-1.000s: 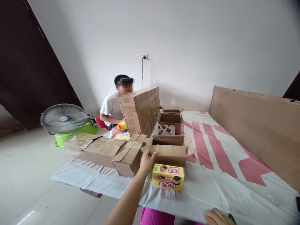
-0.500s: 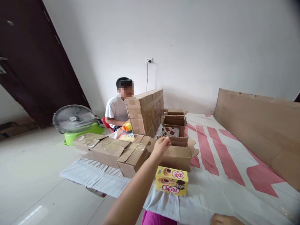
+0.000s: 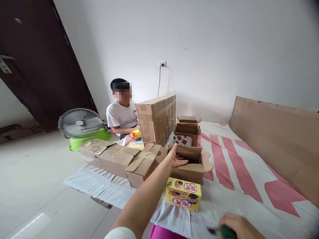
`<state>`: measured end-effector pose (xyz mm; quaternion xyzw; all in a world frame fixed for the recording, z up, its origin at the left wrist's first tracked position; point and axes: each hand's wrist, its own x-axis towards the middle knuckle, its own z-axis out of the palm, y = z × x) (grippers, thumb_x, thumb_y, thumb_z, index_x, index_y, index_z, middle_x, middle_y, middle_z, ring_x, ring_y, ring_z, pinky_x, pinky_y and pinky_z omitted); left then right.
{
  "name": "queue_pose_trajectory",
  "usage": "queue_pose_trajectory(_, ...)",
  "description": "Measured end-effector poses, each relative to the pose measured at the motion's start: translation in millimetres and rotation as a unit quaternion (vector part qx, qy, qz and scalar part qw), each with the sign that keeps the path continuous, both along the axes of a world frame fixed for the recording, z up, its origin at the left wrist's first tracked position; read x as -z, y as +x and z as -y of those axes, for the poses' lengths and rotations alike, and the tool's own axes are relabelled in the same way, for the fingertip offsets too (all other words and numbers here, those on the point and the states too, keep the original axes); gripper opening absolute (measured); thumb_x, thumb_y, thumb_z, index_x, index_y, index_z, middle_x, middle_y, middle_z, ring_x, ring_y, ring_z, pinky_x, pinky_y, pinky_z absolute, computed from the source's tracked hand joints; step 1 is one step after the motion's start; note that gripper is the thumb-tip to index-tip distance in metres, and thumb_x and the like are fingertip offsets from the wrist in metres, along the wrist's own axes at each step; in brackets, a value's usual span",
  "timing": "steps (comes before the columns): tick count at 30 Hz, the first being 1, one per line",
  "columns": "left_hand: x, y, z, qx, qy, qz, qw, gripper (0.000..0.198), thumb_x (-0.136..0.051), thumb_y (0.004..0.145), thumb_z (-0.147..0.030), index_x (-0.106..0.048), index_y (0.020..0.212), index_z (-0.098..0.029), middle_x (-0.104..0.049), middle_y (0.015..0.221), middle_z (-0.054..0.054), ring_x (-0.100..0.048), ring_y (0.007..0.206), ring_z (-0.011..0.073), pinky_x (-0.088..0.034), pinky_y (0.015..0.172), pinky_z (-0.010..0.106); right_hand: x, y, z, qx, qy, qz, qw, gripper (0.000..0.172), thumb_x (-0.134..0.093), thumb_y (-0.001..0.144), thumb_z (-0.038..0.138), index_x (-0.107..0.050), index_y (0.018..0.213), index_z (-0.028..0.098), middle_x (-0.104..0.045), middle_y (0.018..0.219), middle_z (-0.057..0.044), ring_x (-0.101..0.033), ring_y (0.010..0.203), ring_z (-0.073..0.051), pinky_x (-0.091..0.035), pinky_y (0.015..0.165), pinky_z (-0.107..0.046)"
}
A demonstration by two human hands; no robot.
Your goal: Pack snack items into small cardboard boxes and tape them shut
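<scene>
My left hand (image 3: 176, 159) reaches over the near side of an open cardboard box (image 3: 188, 174), thumb raised and fingers stretched out. Nothing shows in its palm. A yellow snack carton (image 3: 183, 195) stands just in front of that box. Low on the right, my right hand (image 3: 240, 225) is closed on a green-handled tool (image 3: 228, 231) with a dark, narrow tip. Motion blurs it, so its exact kind cannot be made out. Behind the near box is another open cardboard box (image 3: 187, 128), with a white packet (image 3: 182, 140) bearing brown squares in front of it.
Taped cartons (image 3: 159, 116) are stacked behind the left side. Closed long boxes (image 3: 107, 156) line the left edge. A person (image 3: 122, 113) sits beyond, near an orange tape roll (image 3: 136, 134). A fan (image 3: 80, 123) rests on a green stool (image 3: 89, 139). A cardboard sheet (image 3: 271, 132) stands right.
My left hand has gone from bent fingers above the box's edge to an outstretched palm at its opening. My right hand has risen further into view, showing the green-handled tool.
</scene>
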<state>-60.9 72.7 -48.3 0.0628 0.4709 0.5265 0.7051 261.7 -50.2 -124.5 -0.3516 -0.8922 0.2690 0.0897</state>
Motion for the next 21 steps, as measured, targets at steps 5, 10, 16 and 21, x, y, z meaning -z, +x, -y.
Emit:
queue_pose_trajectory(5, 7.5, 7.7, 22.0, -0.049, 0.056, -0.007, 0.997, 0.059, -0.051, 0.088, -0.047, -0.035, 0.134, -0.013, -0.045, 0.134, 0.026, -0.060, 0.112, 0.0414, -0.061, 0.065, 0.041, -64.9, -25.6, -55.9, 0.117, 0.215, -0.202, 0.948, 0.023, -0.052, 0.088, 0.035, -0.059, 0.108, 0.026, -0.065, 0.110, -0.006, -0.063, 0.103, -0.021, -0.051, 0.089, -0.034)
queue_pose_trajectory(10, 13.0, 11.1, 45.9, -0.077, 0.105, 0.015, 0.991, 0.035, -0.038, 0.086, -0.002, -0.047, 0.119, -0.011, -0.065, 0.100, 0.014, -0.070, 0.087, 0.0204, -0.061, 0.071, 0.030, -86.1, -62.2, -83.0, 0.134, 0.251, -0.231, 0.931, 0.024, -0.049, 0.091, 0.041, -0.057, 0.106, 0.024, -0.065, 0.107, -0.007, -0.063, 0.099, -0.022, -0.052, 0.086, -0.035)
queue_pose_trajectory(16, 17.3, 16.3, 73.7, -0.050, 0.123, 0.059, 0.989, 0.025, -0.040, 0.086, -0.001, -0.052, 0.106, -0.008, -0.069, 0.090, 0.014, -0.072, 0.083, 0.0227, -0.061, 0.078, 0.039, -70.0, -73.7, -82.2, 0.174, 0.210, -0.123, 0.954, 0.039, -0.055, 0.086, 0.052, -0.055, 0.114, 0.026, -0.067, 0.112, -0.005, -0.066, 0.094, -0.023, -0.053, 0.075, -0.035)
queue_pose_trajectory(21, 17.1, 22.0, 78.4, -0.054, 0.124, 0.068, 0.988, 0.018, -0.040, 0.087, -0.003, -0.052, 0.097, -0.010, -0.069, 0.083, 0.011, -0.072, 0.079, 0.0206, -0.060, 0.082, 0.041, -76.7, -64.3, -77.7, 0.156, 0.275, -0.029, 0.948, 0.034, -0.046, 0.092, 0.043, -0.054, 0.120, 0.025, -0.064, 0.109, -0.005, -0.065, 0.092, -0.022, -0.052, 0.070, -0.033)
